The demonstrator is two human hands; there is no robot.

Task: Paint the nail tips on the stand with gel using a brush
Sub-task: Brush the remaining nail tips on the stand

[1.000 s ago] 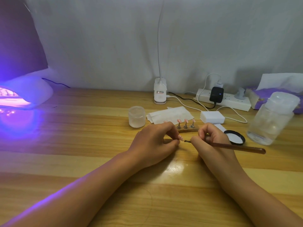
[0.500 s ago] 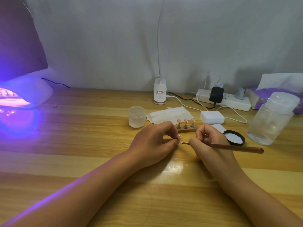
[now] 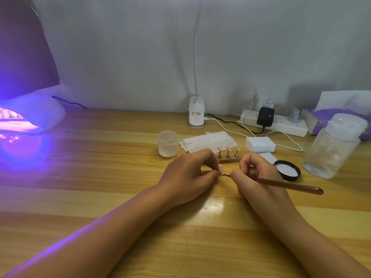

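My left hand (image 3: 188,173) pinches a small holder with a pink nail tip (image 3: 220,168) on it, just above the wooden table. My right hand (image 3: 255,177) grips a brown brush (image 3: 289,186) like a pen, its tip right at the held nail tip. Behind both hands sits the wooden stand (image 3: 228,159) with three metal pegs, each carrying a pink nail tip (image 3: 228,148). A frosted gel jar (image 3: 168,143) stands open to the left of the stand, and its black lid (image 3: 287,170) lies to the right.
A glowing UV nail lamp (image 3: 30,117) sits at the far left. White wipes (image 3: 208,141), a white block (image 3: 260,144), a clear bottle (image 3: 333,147), a power strip (image 3: 275,125) with cables, a clip lamp base (image 3: 196,115) and a tissue pack (image 3: 341,117) line the back.
My right hand has shifted slightly left, bringing the brush tip up to the nail tip held in my left hand. The left hand has stayed in place.
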